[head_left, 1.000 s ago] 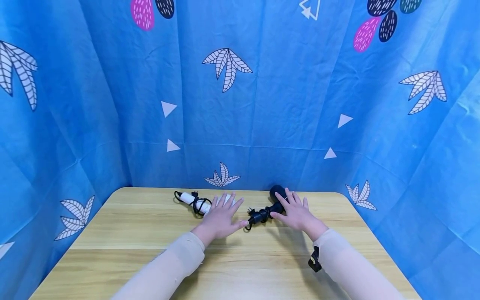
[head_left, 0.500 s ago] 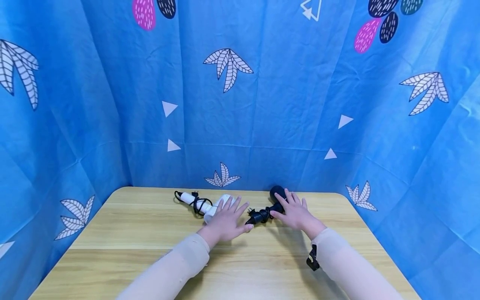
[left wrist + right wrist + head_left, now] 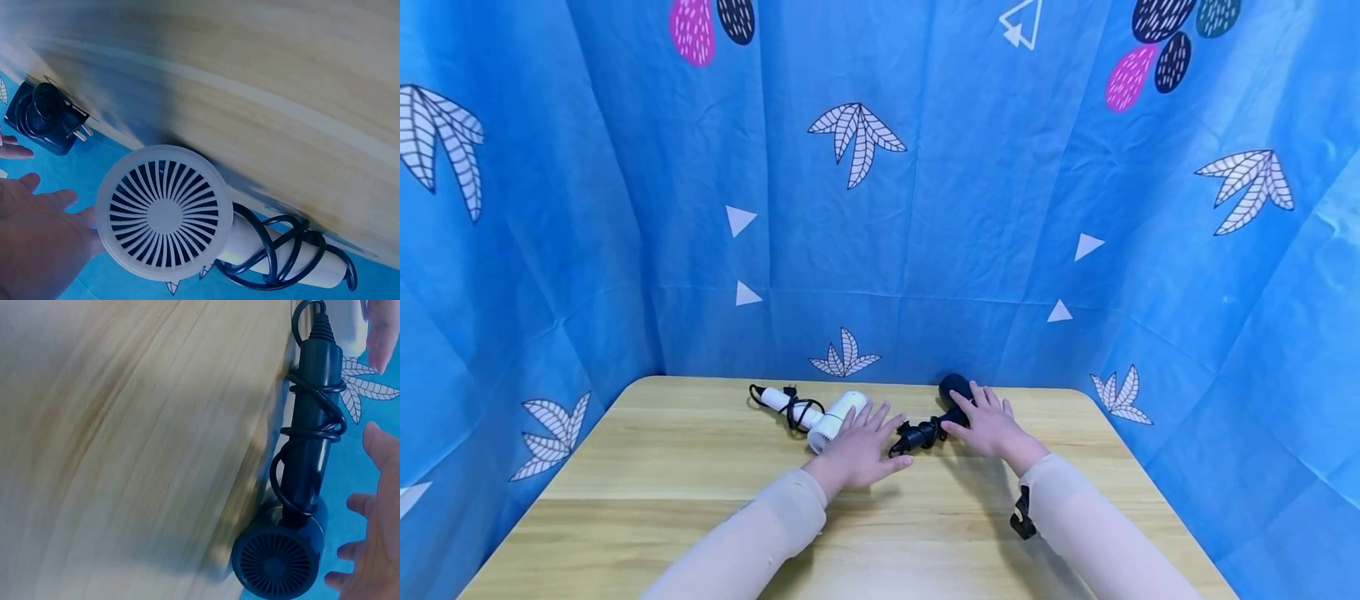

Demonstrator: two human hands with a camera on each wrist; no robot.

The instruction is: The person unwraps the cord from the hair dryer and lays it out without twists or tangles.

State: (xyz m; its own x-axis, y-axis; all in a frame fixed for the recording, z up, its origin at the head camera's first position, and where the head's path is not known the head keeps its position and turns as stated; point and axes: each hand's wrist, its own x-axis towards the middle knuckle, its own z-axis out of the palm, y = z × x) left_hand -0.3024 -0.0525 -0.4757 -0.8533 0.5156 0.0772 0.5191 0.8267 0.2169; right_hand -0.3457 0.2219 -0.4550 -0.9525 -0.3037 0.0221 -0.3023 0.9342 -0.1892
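Note:
A white hair dryer [image 3: 837, 421], its black cord wound round the handle, lies at the back of the table, left of the middle. My left hand [image 3: 861, 450] is spread with straight fingers beside its head, between it and the black hair dryer [image 3: 919, 435]. In the left wrist view the vent grille [image 3: 164, 214] faces the camera and overlaps the fingertips. My right hand [image 3: 992, 428], fingers spread, hovers at the black dryer's head; fingers hide part of it in the head view. In the right wrist view that dryer's corded handle [image 3: 306, 431] shows, the hand [image 3: 378, 519] beside it.
The wooden table [image 3: 685, 467] has rounded back corners. A blue patterned curtain [image 3: 880, 250] hangs behind it and along both sides. A black strap [image 3: 1024, 512] sits at my right sleeve.
My left hand has slid to the right, baring the head of the white hair dryer. The right hand stays nearly where it was, and both dryers lie still.

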